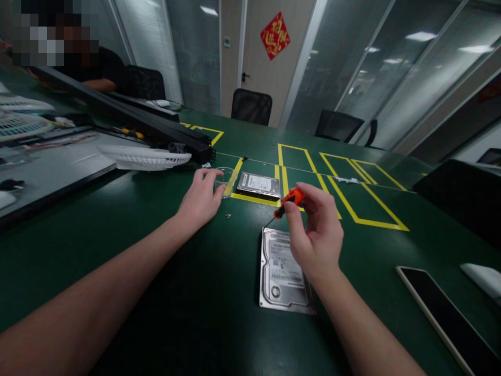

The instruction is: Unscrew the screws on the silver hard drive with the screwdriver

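Note:
My right hand (319,230) is closed round an orange-and-black screwdriver (291,201). Its thin shaft slants down to the upper left corner of a silver hard drive (276,266), which lies flat with its label up. Part of the drive's right side is hidden behind the hand. At the left, my left hand (202,197) grips the near side of a clear round dish (230,180) between thumb and fingers. A few tiny screws (228,215) lie on the green table just below that dish. A second hard drive (258,184) rests beyond, right of the dish.
Yellow tape outlines (381,225) mark the green table (188,313). A phone (442,308) lies at the right. Long black bars (156,125) and a white fan grille (144,157) crowd the left. Another person's arm (100,83) shows at the far left.

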Demonstrator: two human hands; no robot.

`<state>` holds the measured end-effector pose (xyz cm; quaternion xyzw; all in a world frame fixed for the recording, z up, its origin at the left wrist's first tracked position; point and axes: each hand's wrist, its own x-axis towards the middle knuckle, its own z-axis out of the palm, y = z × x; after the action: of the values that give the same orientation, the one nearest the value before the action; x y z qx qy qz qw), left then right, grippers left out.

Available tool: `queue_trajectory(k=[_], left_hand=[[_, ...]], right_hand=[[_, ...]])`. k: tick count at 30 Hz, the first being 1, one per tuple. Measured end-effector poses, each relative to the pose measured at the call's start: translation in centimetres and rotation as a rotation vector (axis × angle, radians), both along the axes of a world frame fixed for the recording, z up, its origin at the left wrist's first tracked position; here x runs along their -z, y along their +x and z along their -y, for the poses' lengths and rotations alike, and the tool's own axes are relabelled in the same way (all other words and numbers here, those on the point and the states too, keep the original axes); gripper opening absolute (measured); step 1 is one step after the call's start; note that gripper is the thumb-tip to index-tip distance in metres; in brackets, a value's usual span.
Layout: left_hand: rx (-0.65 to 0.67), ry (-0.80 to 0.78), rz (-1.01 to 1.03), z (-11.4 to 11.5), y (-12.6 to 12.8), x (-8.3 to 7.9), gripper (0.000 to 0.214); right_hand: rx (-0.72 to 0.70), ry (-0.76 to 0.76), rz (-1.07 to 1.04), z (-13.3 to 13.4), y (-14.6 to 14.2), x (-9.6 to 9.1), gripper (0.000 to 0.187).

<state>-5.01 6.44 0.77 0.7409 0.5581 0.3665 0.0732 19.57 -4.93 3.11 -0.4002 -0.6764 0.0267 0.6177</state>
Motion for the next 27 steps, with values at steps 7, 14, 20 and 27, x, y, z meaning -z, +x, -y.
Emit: queue_trajectory(k=[7,14,20,27], left_hand=[[0.23,0.241,-0.065,3.6,1.7,-2.7,0.022],[0.756,-0.236,-0.132,6.7,4.5,-1.1,0.033],[0.731,-0.317,-0.057,6.5,5.0,-0.3,0.035],[0.729,-0.314,-0.054,6.8,5.1,-0.3,0.033]], right_hand=[[-0.001,0.019,0.027,-0.1,0.0,-0.1,0.049],[-0.082,-0.079,0.055,0.4,-0.1,-0.3,0.049],[-0.045,-0.044,0.02,-0.1,0.0,0.3,0.047],[-0.05,-0.084,0.009,0.1,0.0,-0.2,0.043]])
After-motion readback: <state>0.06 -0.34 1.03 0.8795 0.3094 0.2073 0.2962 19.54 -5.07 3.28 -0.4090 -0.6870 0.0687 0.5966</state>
